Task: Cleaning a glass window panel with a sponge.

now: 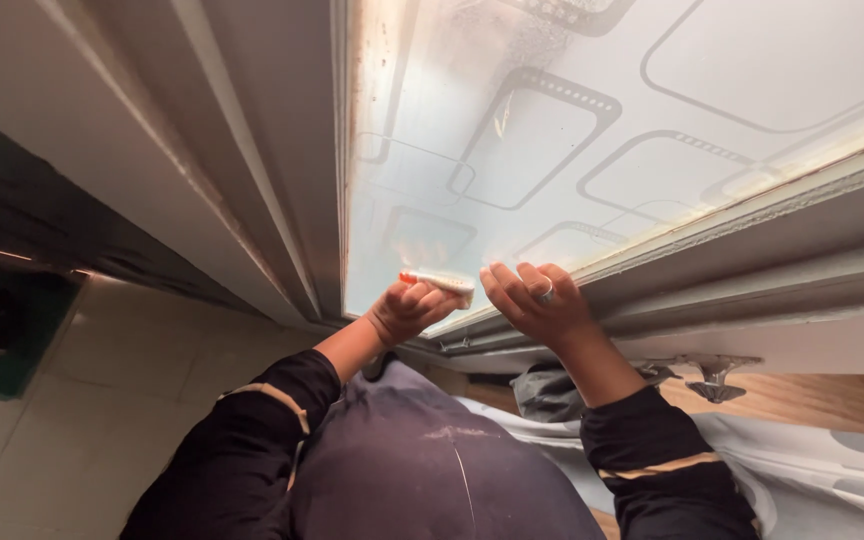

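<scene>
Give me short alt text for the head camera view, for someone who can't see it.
Seen from above, the left hand presses a small white tool with an orange tip against a frosted glass pane patterned with rounded rectangles, while the right hand rests on the pane's lower edge beside it. Both arms wear dark sleeves with tan stripes.

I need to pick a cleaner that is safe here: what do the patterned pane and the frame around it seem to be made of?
The pane looks like frosted glass: milky, light glows through, with grey rounded-rectangle outlines printed or etched on it. The frame looks like painted or coated metal, possibly aluminium: pale grey, smooth, in long ridged profiles; rusty brown specks along its inner edge. The left hand holds a small pale tool against the glass; its material is unclear.
</scene>
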